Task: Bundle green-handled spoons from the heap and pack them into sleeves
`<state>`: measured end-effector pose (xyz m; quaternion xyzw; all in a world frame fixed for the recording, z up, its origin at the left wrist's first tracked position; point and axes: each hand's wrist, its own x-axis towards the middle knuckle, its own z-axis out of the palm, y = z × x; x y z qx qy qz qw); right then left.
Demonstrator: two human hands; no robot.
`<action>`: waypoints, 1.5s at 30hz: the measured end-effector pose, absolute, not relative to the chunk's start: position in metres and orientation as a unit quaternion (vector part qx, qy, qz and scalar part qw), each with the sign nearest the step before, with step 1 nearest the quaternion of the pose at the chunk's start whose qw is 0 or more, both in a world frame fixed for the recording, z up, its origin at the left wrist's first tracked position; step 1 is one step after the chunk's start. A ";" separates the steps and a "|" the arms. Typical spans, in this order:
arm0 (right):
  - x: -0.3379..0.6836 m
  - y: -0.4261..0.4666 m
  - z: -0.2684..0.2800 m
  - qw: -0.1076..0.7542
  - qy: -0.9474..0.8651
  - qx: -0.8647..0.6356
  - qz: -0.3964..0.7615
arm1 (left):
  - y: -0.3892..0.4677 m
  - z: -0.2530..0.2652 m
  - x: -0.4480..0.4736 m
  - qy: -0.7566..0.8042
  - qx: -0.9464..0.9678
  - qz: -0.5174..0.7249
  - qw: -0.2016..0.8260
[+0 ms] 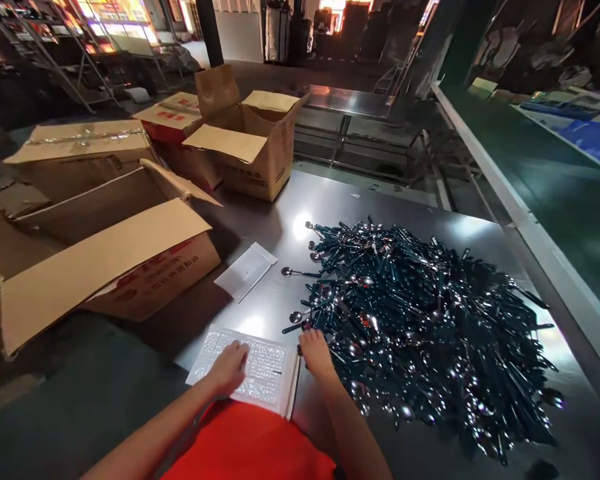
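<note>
A stack of white packets (267,377) is set at the near side of a metal table (280,230), in front of a red garment (250,445). Its upper face is touched by the left hand (231,367), whose fingers are curled; whether a packet is pinched between them cannot be told. The right hand (317,352) is placed just beside the stack, at the left edge of a large heap of dark-handled spoons (405,293). Its fingers are drawn in narrowly, and whether a spoon is gripped cannot be made out. One spoon (300,273) is left jutting from the heap's left side. Beyond the stack, a flat white bag (246,270) is laid alone. Farther out, an open carton (165,277) is seen at left, and another flapped box (253,170) is stood at the table's far side.
</note>
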<state>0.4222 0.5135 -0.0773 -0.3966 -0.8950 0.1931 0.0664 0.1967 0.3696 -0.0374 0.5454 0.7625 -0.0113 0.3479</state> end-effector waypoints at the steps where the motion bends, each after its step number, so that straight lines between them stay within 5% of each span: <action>1: 0.425 0.518 -0.073 0.096 -0.880 -0.415 0.210 | 0.369 -0.037 0.197 0.762 0.543 -0.011 0.351; 10: 0.470 0.553 -0.004 0.474 -0.577 -0.552 0.371 | 0.371 -0.025 0.197 0.758 0.539 -0.013 0.367; 15: 0.507 0.563 0.028 0.560 -0.470 -0.570 0.375 | 0.370 -0.027 0.197 0.760 0.537 -0.008 0.366; 21: 0.517 0.554 0.025 0.485 -0.528 -0.592 0.369 | 0.367 -0.033 0.196 0.765 0.537 0.005 0.356; 27: 0.529 0.530 0.032 0.473 -0.587 -0.625 0.203 | 0.367 -0.032 0.197 0.769 0.532 0.006 0.354; 37: 0.537 0.536 -0.011 0.029 -0.879 -0.446 0.167 | 0.368 -0.033 0.196 0.769 0.535 -0.003 0.351; 45: 0.533 0.534 0.017 -0.063 -0.889 -0.448 0.073 | 0.369 -0.023 0.199 0.775 0.524 -0.013 0.353</action>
